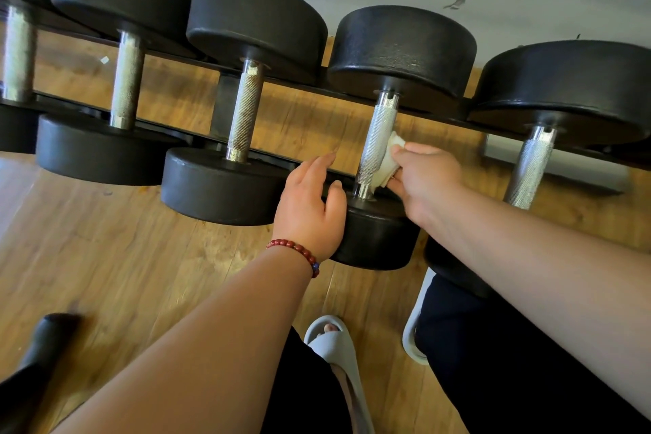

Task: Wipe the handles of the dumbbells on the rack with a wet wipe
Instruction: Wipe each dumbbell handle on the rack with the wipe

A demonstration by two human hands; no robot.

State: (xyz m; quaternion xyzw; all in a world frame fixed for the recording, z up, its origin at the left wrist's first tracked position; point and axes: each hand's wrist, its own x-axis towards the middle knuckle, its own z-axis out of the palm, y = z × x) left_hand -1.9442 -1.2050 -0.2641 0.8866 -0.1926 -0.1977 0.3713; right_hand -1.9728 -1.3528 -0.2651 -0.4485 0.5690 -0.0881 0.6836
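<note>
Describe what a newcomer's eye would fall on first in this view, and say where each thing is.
A row of big black dumbbells fills the top of the view, steel handles bright against the wooden floor. Right of centre, the right hand holds a white wet wipe against one handle. The left hand, red bead bracelet at its wrist, lies open by that dumbbell's near head.
</note>
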